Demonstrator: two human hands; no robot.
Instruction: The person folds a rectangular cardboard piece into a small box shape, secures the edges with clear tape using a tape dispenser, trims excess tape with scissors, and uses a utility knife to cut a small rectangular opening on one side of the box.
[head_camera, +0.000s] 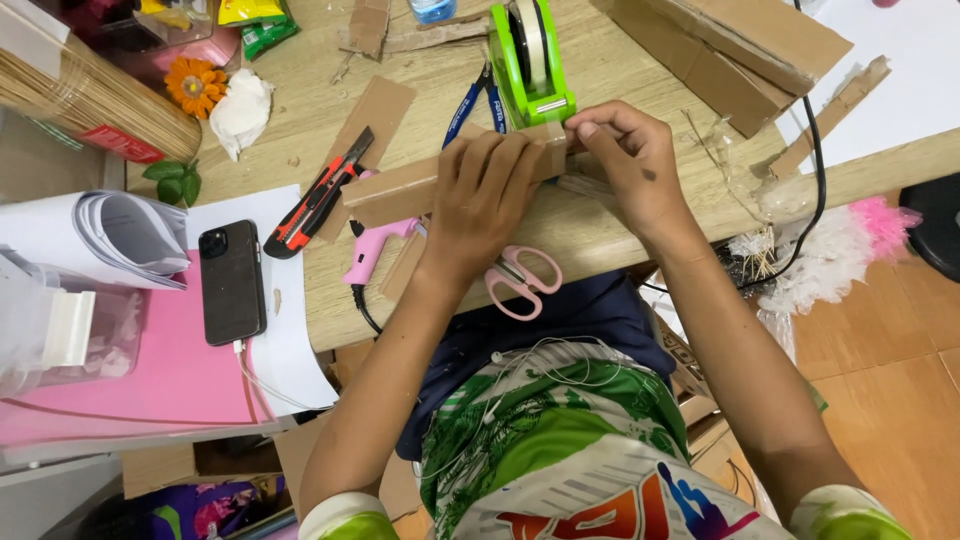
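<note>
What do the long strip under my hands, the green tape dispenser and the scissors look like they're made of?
The long strip looks like plain brown cardboard: matte and flat, the same colour as the scraps around it. The green tape dispenser appears to be moulded plastic, smooth with a slight sheen. The scissors show glossy pink handles, likely plastic; their blades are hidden under the left hand.

Green-and-white printed jersey, dark navy shorts.
I see bare forearms, short sleeves with green cuffs, and white earphone wire trailing across the jersey.
</note>
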